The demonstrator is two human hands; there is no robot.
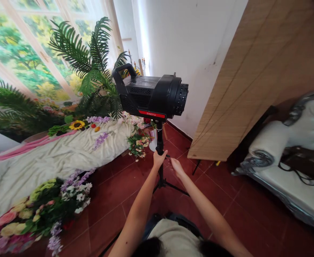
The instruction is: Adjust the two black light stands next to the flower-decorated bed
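Note:
A black studio light (pixel 151 93) with a red label reading ZHEYU sits on top of a black light stand (pixel 160 134). My left hand (pixel 159 159) is wrapped round the stand's pole, just below a dark joint. A small dark knob (pixel 168 156) juts out to the right of the pole. Close beside that knob is my right hand (pixel 176 167), its fingers curled in. Whether they touch the knob or hold anything is too small to make out. Lower down, the stand's legs (pixel 176 187) spread over the floor.
Left of the stand, a cloth-draped surface (pixel 111 137) bears flowers and fruit. A large bouquet (pixel 25 221) lies at the lower left, palm fronds (pixel 92 57) rise behind. To the right are a hanging woven blind (pixel 221 107) and a white armchair (pixel 272 142) holding a dark bag (pixel 304 162).

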